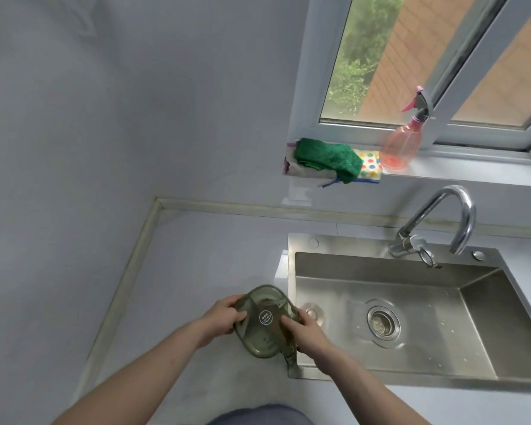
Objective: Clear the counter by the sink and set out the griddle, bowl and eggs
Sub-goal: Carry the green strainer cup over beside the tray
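Head view: both forearms reaching forward and inward from the bottom edge, meeting over the pale surface (pixel 196 256) just left of the steel sink (pixel 292 302). Left hand (pixel 224 315) on the left side of a translucent olive-green lidded container (pixel 262 320), fingers curled over its rim, thumb across the top — grip closed round the container. Right hand (pixel 308 329) on the container's right side, fingers curled onto the lid near a round white logo, likewise closed round it. Container tilted, its near right edge overlapping the sink's left rim; whether resting on the surface or lifted, cannot tell. Dark strap or tab hanging from its near end. Chrome faucet (pixel 442 222) behind the basin. On the windowsill, a green cloth (pixel 325 157) over a spotted cloth (pixel 370 167), just beside a pink spray bottle (pixel 400 145).
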Available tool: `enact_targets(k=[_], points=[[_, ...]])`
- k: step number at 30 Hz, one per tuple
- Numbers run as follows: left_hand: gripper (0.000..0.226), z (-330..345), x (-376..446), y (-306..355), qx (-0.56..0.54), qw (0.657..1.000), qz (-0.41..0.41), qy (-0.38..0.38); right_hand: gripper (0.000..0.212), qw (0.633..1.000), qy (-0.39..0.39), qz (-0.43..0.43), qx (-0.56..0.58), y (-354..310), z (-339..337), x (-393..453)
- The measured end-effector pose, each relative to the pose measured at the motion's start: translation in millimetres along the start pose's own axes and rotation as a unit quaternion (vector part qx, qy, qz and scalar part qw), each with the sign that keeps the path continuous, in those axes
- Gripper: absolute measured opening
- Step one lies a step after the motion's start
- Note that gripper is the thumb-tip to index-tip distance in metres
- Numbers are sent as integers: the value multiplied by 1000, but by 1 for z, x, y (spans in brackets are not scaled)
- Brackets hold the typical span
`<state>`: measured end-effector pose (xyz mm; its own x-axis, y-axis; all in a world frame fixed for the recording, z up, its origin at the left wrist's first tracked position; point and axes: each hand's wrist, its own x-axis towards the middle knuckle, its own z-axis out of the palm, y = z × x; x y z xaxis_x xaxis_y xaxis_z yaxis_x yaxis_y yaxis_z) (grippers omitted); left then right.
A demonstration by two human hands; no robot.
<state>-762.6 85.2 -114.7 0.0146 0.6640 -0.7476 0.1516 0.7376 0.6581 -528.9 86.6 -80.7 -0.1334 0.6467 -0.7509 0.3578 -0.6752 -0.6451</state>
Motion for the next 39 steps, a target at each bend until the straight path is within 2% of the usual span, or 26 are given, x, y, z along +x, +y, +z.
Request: enact_targets(k=[1,2,4,6,9,13,16,20,24,29,39], points=[[26,6,-4,-8,-31,999,2,15,37,1000,-2,3,10,5,0,-1],[27,11,-7,-17,-63,997,3,36,33,1000,-1,2,16,10,0,-2],[43,23,-14,-33,-128,989,-7,69,29,1000,-1,2,19,16,1,-7],[33,33,-26,-37,-161,984,6,81,29,1000,-5,10,10,19,2,-13],[25,41,-42,-31,-160,983,29,83,39,999,-16,23,27,25,-1,-24],[20,57,-64,-3,-130,986,78,66,48,992,-13,15,124,38,-14,-44],[24,78,-73,19,-100,988,113,39,52,986,6,-8,169,49,-29,-63],[29,120,-79,49,-32,988,150,-18,45,976,24,-34,214,74,-63,-91],[28,180,-90,76,27,982,171,-73,72,959,83,-41,267,108,-106,-126],[24,268,-121,93,73,967,206,-134,87,931,165,-47,323,147,-160,-175],[53,450,-210,74,144,913,280,-260,80,889,295,-75,343,237,-276,-288]])
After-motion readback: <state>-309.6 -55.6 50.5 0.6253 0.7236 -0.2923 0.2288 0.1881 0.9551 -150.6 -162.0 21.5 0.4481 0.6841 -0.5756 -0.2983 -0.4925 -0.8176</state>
